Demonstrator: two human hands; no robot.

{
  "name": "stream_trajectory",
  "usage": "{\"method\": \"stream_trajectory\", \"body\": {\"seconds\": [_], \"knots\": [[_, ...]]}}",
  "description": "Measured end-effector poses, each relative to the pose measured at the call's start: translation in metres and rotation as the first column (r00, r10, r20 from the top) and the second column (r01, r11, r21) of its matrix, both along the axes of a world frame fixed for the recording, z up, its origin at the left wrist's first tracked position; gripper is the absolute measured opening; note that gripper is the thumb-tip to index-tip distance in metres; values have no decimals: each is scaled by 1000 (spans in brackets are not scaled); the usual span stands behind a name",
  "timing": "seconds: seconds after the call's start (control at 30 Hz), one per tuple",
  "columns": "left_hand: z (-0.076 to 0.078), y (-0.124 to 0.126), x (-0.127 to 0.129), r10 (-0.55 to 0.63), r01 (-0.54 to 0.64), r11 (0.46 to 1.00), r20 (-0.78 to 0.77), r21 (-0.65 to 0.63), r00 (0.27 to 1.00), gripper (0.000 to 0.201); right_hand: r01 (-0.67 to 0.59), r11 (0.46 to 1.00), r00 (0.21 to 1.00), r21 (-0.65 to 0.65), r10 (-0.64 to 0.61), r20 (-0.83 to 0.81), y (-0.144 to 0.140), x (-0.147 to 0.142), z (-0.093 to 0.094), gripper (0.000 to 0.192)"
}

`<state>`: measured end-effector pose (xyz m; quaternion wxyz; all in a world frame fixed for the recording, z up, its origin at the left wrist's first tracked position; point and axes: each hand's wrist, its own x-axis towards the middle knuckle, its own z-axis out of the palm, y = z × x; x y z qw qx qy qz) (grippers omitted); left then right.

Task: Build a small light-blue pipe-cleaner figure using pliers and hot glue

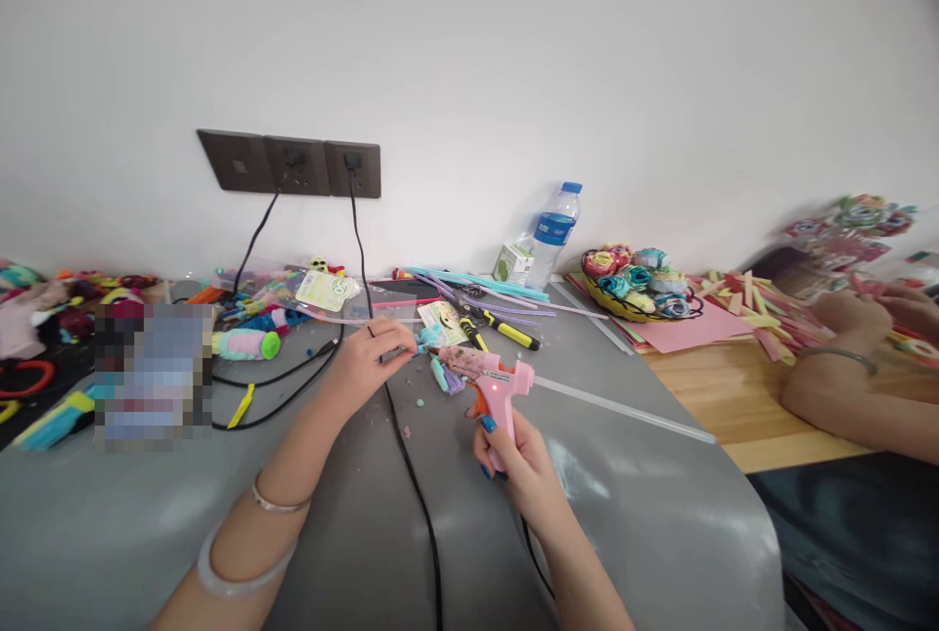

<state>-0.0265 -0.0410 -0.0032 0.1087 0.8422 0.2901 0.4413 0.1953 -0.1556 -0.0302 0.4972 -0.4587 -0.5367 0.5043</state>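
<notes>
Nearest you, your two forearms reach out over the grey table cover [147, 533], with a black cable [418, 494] running between them. Your left hand [367, 357] pinches closed on a small turquoise craft piece [425, 341], held just left of the glue gun's nozzle. Your right hand [524, 465] grips the handle of the pink hot glue gun [503, 391], its clear glue stick [623, 408] jutting out to the right. Just beyond lie yellow-handled pliers [506, 330]. Farther right stand a water bottle [554, 232] and a basket of paper roses [638, 284]. At far right, another person's hands [858, 318] rest on the wooden table [734, 396].
</notes>
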Motion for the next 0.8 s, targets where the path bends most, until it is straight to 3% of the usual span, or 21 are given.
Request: {"method": "stream_trajectory", "body": {"seconds": [0.63, 0.8], "knots": [[0, 0, 1, 34, -33, 999, -21, 40, 999, 18, -24, 999, 999, -41, 25, 28, -4, 1, 15, 43], [1, -2, 1, 51, -51, 999, -31, -10, 998, 19, -25, 998, 998, -59, 28, 52, -5, 7, 14, 44]]}}
